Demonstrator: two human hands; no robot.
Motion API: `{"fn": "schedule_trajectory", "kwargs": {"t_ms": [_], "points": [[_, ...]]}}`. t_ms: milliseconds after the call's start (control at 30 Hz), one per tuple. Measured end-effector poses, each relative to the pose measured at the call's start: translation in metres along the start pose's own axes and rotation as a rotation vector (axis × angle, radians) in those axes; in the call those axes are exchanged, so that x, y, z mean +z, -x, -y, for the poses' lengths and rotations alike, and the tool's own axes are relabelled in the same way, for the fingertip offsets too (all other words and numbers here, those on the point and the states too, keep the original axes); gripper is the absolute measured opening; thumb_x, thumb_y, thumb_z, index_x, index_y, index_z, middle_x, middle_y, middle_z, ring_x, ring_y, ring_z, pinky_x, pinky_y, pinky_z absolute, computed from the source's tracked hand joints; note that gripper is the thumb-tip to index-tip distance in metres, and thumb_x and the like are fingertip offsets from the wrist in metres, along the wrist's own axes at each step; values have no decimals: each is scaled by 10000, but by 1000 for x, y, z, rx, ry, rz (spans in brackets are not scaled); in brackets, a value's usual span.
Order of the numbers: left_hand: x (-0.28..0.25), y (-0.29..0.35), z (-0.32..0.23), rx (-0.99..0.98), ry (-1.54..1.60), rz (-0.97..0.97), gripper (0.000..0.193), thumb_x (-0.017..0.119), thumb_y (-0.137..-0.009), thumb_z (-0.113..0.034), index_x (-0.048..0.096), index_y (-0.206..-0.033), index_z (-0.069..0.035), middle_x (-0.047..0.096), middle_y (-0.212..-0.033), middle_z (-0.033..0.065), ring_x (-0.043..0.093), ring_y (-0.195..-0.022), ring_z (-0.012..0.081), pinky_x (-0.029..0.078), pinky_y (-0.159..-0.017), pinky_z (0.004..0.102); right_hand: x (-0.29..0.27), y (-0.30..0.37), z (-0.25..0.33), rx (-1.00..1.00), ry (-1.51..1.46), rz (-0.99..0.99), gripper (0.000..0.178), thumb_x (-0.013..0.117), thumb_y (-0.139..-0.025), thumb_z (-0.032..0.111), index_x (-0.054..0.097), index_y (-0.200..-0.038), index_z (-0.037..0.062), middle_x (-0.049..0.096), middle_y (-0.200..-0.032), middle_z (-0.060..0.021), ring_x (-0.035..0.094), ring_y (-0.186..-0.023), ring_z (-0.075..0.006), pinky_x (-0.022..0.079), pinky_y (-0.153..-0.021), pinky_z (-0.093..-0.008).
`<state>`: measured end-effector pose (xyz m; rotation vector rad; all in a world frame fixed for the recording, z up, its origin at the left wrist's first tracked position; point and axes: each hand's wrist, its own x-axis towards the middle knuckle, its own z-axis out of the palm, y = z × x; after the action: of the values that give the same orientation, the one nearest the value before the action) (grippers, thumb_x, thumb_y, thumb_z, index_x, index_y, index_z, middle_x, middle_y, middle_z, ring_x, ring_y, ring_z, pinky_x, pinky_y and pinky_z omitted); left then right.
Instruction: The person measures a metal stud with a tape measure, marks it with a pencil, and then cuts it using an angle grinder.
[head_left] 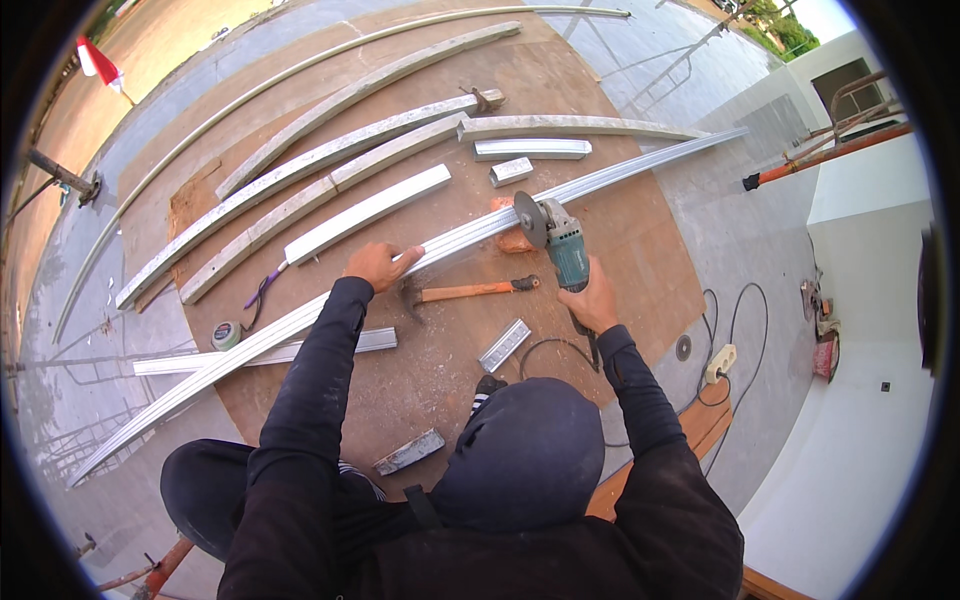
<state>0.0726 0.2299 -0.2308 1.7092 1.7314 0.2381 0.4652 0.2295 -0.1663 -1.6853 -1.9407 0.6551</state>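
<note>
Long, ribbed silver metal profile point(640, 173): likely light, springy; best held mid-length, where your left hand point(377, 266) grips. Teal angle grinder point(568, 257): right hand point(594, 298) clasps body.

A long metal profile point(478, 235) slants across the board point(640, 245), over a brick point(514, 242) and beneath the left hand point(380, 267). The angle grinder point(568, 255), in the right hand point(594, 300), has its disc point(530, 219) at the profile; contact is hard to tell. A hammer point(465, 292) lies left of the grinder; an extension socket point(720, 362), right of the board.
</note>
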Motion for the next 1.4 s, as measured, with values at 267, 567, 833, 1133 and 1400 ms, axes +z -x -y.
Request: {"fn": "schedule_trajectory", "kwargs": {"t_ms": [267,567,833,1133,1400], "points": [[-2,1,-1,-2,15,8,850,426,-886,-734,729,-943,58,654,-627,213,686,-556,290,547,-617,393,7,6,-11,21,28,-7,537,762,-630,247,528,-1065,39,649,-863,-236,628,-817,-447,490,-695,-477],[-8,4,-7,-50,71,47,831,440,-874,-738,731,-899,40,657,-650,213,681,-595,316,532,-640,409,6,21,-9,-9,2,-62,555,756,-618,233,541,-1085,27,648,-933,-230,620,-870,-422,478,-739,-479],[-26,11,0,-130,166,104,838,471,-845,-759,729,-867,38,648,-614,159,679,-571,257,528,-602,374,-24,54,6,175,-198,-71,519,745,-654,182,541,-1099,7,647,-891,-147,642,-818,-273,501,-752,-376],[-14,8,-31,-74,228,378,811,507,-858,-730,732,-929,46,669,-701,154,665,-572,218,518,-573,335,-54,85,2,337,-270,-173,452,747,-667,157,561,-1048,2,638,-853,-81,613,-744,-182,503,-706,-335],[-26,-40,-57,-121,-51,-133,816,522,-787,-787,729,-776,2,680,-709,196,680,-695,328,526,-657,428,-58,90,-1,397,-311,-192,429,751,-668,135,561,-1031,6,625,-839,-62,600,-734,-154,501,-682,-313]]}}
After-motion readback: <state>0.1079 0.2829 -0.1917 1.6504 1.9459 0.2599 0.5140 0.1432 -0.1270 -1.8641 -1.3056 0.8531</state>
